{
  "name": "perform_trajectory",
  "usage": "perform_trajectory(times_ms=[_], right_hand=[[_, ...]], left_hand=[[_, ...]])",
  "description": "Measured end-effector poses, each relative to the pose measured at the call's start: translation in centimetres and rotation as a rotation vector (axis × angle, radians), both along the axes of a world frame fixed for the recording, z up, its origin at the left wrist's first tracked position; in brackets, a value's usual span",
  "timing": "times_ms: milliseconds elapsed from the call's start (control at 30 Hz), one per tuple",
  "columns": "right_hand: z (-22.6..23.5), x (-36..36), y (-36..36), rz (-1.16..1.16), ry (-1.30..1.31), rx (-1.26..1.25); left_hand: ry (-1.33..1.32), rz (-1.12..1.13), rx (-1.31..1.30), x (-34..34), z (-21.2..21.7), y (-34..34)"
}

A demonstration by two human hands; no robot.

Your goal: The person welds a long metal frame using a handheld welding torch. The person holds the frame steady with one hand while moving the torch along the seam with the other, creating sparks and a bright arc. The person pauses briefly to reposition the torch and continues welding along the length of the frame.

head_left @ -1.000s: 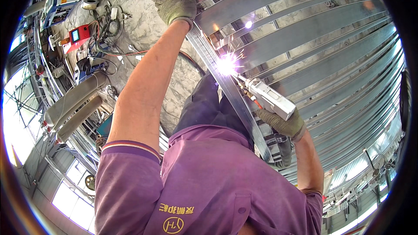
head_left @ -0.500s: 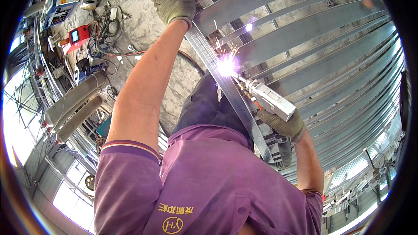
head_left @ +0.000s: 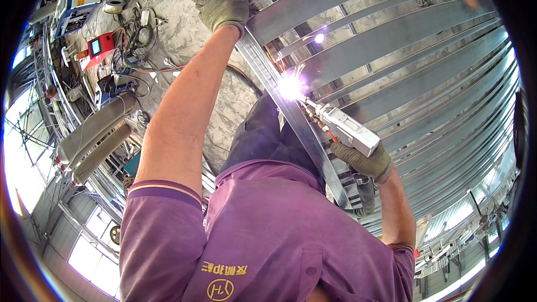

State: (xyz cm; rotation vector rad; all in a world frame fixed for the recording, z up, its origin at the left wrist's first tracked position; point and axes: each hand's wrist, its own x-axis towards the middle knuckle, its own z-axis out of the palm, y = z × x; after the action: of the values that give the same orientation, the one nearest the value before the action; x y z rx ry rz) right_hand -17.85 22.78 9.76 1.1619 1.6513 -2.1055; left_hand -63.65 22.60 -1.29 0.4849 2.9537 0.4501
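- left hand [head_left: 222, 4]: gloved, arm stretched out, fingers wrapped narrow around the upper end of a long metal channel [head_left: 291, 117] that runs diagonally across the frame.
- right hand [head_left: 366, 163]: gloved, closed around the grip of a silver welding gun [head_left: 342, 126]; its nozzle points at the channel.
- bright arc [head_left: 291, 86]: a white glare with sparks at the gun tip, right on the channel's edge, about midway between the two hands.
- steel frame [head_left: 403, 50]: parallel grey rails filling the right half, beneath and beside the channel.
- concrete floor [head_left: 184, 33]: at upper left, carrying a red welding unit [head_left: 96, 49], tangled cables [head_left: 137, 28] and grey cylinders [head_left: 98, 134].
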Motion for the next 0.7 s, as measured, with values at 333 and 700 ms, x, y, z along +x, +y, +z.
perform_trajectory(times_ms=[333, 700], right_hand=[[0.65, 0.26, 0.14, 0.008, -0.037, -0.021], [0.30, 0.83, -0.03, 0.017, -0.018, 0.003]], left_hand=[[0.008, 0.011, -0.009, 0.28, 0.54, 0.07], [0.023, 0.000, -0.004, 0.18, 0.28, -0.02]])
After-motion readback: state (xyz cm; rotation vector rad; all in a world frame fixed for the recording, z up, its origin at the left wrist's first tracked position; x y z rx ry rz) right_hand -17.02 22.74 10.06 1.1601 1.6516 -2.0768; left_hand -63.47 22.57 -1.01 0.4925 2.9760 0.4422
